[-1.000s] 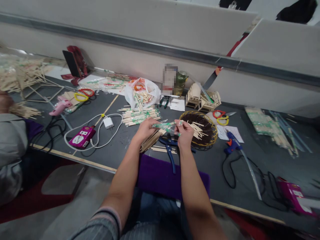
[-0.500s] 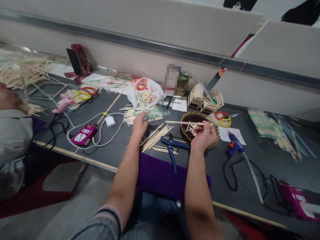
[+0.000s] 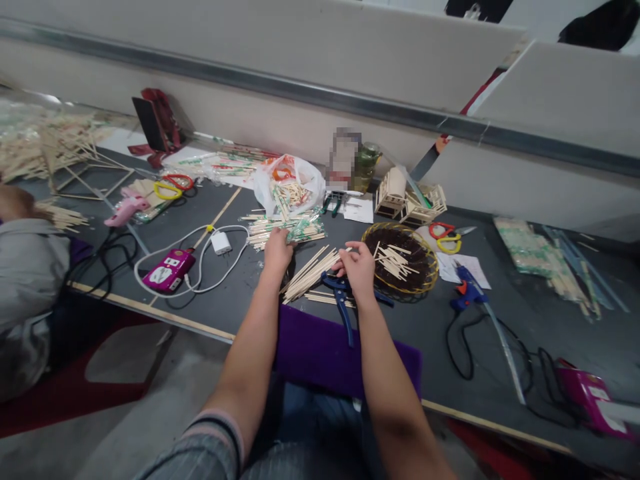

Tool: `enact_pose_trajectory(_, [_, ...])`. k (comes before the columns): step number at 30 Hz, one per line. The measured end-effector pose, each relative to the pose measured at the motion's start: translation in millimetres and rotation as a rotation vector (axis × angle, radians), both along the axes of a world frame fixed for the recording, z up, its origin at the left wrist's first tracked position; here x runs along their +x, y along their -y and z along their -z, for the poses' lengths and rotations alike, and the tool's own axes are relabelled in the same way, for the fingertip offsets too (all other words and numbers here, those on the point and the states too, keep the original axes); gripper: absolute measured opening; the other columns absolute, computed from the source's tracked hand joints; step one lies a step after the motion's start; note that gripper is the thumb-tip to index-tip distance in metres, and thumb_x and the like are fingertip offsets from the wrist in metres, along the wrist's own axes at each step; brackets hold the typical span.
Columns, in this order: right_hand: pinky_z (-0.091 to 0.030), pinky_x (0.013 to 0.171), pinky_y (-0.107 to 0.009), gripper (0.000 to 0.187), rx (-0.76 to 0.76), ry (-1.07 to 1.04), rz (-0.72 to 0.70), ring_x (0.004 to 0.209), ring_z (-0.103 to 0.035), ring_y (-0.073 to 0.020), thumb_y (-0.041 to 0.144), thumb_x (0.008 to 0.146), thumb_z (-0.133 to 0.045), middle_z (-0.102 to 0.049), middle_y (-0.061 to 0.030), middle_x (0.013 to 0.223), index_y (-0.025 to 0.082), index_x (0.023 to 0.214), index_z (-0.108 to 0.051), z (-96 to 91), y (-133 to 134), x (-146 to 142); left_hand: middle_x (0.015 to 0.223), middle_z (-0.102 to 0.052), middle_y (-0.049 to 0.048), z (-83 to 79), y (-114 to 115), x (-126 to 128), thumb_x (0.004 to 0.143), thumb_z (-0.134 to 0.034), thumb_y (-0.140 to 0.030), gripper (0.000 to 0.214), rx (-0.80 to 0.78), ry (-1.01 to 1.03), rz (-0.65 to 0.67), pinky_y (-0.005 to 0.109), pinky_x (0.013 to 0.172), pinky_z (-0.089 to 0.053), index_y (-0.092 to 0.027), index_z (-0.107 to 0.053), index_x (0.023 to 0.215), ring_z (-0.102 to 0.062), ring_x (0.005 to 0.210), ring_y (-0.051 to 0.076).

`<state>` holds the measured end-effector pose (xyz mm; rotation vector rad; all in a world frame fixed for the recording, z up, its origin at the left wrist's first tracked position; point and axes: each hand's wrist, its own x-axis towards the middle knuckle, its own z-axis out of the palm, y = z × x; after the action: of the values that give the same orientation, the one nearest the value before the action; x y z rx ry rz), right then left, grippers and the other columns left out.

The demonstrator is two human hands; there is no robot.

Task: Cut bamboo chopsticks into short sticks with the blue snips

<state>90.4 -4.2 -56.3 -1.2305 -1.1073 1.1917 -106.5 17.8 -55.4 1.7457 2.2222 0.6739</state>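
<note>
Left of the basket (image 3: pixel 424 263), loose sticks (image 3: pixel 311 272) slant, far ends beside the right hand (image 3: pixel 357 264), the nearer one (fingers half open, nothing seen in them). Farther left of the basket, the left hand (image 3: pixel 279 252) meets the packets (image 3: pixel 312 230); its grip I cannot tell.

Bare tabletop (image 3: pixel 431 333) lets a hand pass between the wicker basket (image 3: pixel 424 261) and the blue glue gun (image 3: pixel 469 293). Blue pliers (image 3: pixel 344 313) obstruct the space beneath the right hand (image 3: pixel 358 268); a looped white cable (image 3: pixel 248 239) bars low passage left of the left hand (image 3: pixel 279 248).
</note>
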Motion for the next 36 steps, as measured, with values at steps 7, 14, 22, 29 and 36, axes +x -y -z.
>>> enact_pose_trajectory(7, [-0.043,0.045,-0.021,0.034,0.014,0.348,-0.051,0.042,-0.057,-0.0115,0.037,0.077,-0.057,-0.059,0.0066,0.059,0.019,0.106,-0.056,7.1,-0.5,1.6,0.11,-0.058,0.0113,-1.1,-0.5,4.6,0.084,-0.055,-0.023,0.012,-0.134,-0.15,-0.015,0.033,0.071,-0.043,-0.019,-0.063,0.092,-0.06,0.095,0.026])
enact_pose_trajectory(14, [-0.045,0.058,-0.026,0.036,0.088,0.579,-0.055,0.055,-0.058,-0.0145,0.037,0.082,-0.053,-0.063,-0.0001,0.07,0.018,0.111,-0.061,2.6,1.9,3.8,0.108,-0.061,0.0102,-2.1,0.5,5.3,0.086,-0.052,-0.026,0.012,-0.119,-0.17,-0.025,0.031,0.069,-0.041,-0.021,-0.063,0.09,-0.06,0.098,0.026])
enact_pose_trajectory(22, [-0.046,0.063,-0.026,0.035,0.131,0.555,-0.049,0.061,-0.059,-0.0155,0.038,0.083,-0.05,-0.064,-0.001,0.071,0.018,0.109,-0.063,3.0,2.9,2.6,0.093,-0.067,0.0085,-22.9,10.2,11.7,0.089,-0.046,-0.022,0.022,0.178,0.031,-0.151,0.031,0.073,-0.041,-0.021,-0.06,0.106,-0.062,0.091,0.025])
enact_pose_trajectory(29, [-0.048,0.061,-0.026,0.031,0.152,0.498,-0.049,0.061,-0.058,-0.015,0.039,0.084,-0.051,-0.064,-0.0014,0.074,0.021,0.104,-0.065,1.5,4.6,2.3,0.07,-0.067,0.0005,-15.3,3.8,11.3,0.081,-0.053,-0.021,0.017,0.209,0.365,0.082,0.028,0.073,-0.044,-0.022,-0.063,0.094,-0.063,0.074,0.019])
enact_pose_trajectory(36, [-0.05,0.062,-0.027,0.026,0.16,0.463,-0.059,0.066,-0.059,-0.016,0.037,0.084,-0.051,-0.065,-0.0025,0.077,0.021,0.097,-0.067,2.4,5.7,1.3,0.077,-0.068,0.0022,-7.9,-3.9,12.1,0.077,-0.057,-0.03,0.014,0.383,0.808,0.019,0.022,0.047,-0.041,-0.02,-0.064,0.084,-0.064,0.066,0.017])
